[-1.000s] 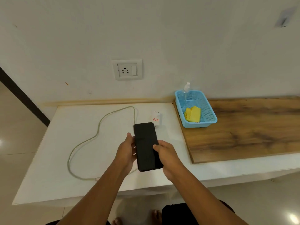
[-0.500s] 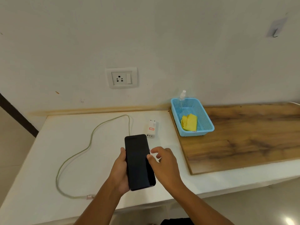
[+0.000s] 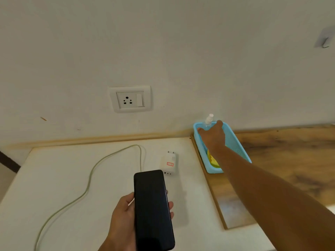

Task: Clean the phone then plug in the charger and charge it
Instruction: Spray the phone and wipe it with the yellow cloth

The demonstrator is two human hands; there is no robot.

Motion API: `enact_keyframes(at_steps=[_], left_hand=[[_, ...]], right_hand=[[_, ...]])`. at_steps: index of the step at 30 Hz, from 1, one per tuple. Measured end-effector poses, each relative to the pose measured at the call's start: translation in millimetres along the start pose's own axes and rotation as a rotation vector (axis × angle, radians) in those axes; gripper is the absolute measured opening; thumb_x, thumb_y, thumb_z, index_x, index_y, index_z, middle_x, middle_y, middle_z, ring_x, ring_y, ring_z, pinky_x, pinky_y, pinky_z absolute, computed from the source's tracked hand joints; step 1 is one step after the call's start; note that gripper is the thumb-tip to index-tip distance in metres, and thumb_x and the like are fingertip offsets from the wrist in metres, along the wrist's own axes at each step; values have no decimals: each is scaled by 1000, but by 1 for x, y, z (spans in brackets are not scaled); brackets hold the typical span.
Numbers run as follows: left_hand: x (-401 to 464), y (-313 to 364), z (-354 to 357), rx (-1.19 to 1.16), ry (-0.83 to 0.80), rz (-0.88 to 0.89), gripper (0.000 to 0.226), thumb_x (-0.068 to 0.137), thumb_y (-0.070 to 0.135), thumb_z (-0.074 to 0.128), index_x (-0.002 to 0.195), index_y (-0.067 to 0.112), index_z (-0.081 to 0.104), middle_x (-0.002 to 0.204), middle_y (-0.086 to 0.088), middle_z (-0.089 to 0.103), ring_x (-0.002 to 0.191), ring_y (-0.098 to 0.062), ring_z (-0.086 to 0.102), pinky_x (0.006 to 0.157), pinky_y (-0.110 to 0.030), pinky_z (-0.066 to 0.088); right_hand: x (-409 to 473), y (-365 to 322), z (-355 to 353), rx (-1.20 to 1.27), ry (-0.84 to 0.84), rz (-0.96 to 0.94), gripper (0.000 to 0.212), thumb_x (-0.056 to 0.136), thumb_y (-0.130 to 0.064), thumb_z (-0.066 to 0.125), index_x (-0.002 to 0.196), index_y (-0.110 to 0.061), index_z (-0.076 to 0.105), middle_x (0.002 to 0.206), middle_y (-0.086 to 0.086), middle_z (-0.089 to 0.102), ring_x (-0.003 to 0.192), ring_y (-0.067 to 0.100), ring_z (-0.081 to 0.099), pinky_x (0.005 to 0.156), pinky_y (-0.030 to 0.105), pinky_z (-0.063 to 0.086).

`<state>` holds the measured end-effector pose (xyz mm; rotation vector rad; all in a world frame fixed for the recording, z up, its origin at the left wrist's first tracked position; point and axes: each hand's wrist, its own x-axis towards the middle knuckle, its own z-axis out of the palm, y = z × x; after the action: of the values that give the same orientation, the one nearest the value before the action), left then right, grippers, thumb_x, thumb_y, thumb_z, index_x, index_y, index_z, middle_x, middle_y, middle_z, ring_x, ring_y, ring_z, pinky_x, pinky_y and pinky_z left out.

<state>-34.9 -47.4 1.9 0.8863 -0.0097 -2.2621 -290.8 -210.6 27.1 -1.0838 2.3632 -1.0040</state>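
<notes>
Reaching for the spray bottle

The left hand (image 3: pixel 125 221) holds the dark phone (image 3: pixel 154 211) above the white surface (image 3: pixel 54 187). The right hand (image 3: pixel 212 134) reaches into the blue basket (image 3: pixel 241 151), fingers closing around the spray bottle (image 3: pixel 209 120). Best to grab its middle and lift straight up.

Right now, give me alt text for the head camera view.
The left hand holds a black phone over a white table, while the right hand reaches into a blue basket at a spray bottle. A charger lies unplugged below the wall socket.
</notes>
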Motion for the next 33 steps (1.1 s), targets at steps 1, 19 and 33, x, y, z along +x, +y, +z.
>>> enact_keyframes(at_steps=[1, 19, 33], left_hand=[[2, 2, 0, 2, -3, -6, 64, 89, 47, 33, 108, -2, 70, 111, -25, 69, 99, -45, 61, 100, -56, 39], [-17, 10, 16, 64, 10, 40, 62, 89, 45, 34, 112, -1, 69, 114, -24, 67, 102, -44, 60, 105, -57, 35], [-62, -2, 41, 149, -66, 161, 55, 88, 40, 40, 122, 4, 63, 110, -22, 65, 102, -37, 55, 107, -51, 35]], right_hand=[[6, 0, 5, 8, -17, 26, 68, 82, -29, 65, 135, -5, 30, 122, 18, 56, 110, 37, 56, 91, 48, 47], [-86, -41, -66, 401, -51, -417, 16, 88, -19, 56, 102, -20, 50, 81, 1, 59, 72, 15, 57, 63, 24, 47], [-212, -43, -116, 276, -307, -552, 89, 80, -5, 60, 117, -73, 15, 92, -18, 49, 66, 23, 60, 62, 31, 60]])
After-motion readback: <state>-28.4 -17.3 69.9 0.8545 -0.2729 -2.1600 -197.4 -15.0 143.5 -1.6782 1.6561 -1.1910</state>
